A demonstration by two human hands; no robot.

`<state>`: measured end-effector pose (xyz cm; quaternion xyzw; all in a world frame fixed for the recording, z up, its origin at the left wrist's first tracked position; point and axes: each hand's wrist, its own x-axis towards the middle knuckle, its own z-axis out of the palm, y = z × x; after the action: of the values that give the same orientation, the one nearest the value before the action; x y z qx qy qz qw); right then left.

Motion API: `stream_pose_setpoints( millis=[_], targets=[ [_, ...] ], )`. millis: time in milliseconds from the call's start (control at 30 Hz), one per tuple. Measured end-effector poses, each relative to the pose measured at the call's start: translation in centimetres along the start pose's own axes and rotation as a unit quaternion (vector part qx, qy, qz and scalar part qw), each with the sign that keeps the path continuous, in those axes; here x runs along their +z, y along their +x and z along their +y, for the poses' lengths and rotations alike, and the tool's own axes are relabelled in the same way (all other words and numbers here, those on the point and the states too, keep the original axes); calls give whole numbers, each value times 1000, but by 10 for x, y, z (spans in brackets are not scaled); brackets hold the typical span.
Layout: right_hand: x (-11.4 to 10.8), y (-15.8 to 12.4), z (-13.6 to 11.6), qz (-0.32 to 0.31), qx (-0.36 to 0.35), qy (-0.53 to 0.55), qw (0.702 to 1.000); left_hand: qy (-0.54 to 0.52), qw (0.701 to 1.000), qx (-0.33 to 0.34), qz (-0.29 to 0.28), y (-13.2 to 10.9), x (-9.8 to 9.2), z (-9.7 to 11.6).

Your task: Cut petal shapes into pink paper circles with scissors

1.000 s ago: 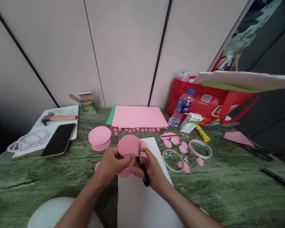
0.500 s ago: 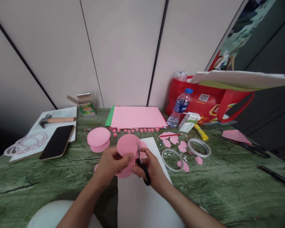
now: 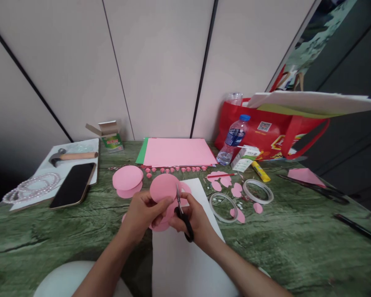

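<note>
Left hand: curled in; the pink disc is pinched at its near edge by thumb and fingers.
Right hand: curled round the black handles of the scissors; the blades are pointed to the far side, at the disc's right edge; their gap cannot be told.
Pink disc: held above the table, between the two hands; more pink paper is seen beneath, partly covered by the hands.
White sheet: laid under the hands, toward the near side.
Left side: two stacked discs are set beside the left hand; farther left, a phone and a hammer.
Right side: two tape rings, with petals scattered near them.
Far side: pink sheets laid behind a row of small pink pieces.
</note>
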<state>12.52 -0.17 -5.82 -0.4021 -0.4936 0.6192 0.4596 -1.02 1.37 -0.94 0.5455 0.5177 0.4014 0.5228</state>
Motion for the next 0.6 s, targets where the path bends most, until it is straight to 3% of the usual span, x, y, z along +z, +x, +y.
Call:
stream_pose_setpoints(
  millis=[600],
  targets=[
    [-2,1,-2,-7,-6,35,999,10,1000,-17,-1,-2,-1,4]
  ],
)
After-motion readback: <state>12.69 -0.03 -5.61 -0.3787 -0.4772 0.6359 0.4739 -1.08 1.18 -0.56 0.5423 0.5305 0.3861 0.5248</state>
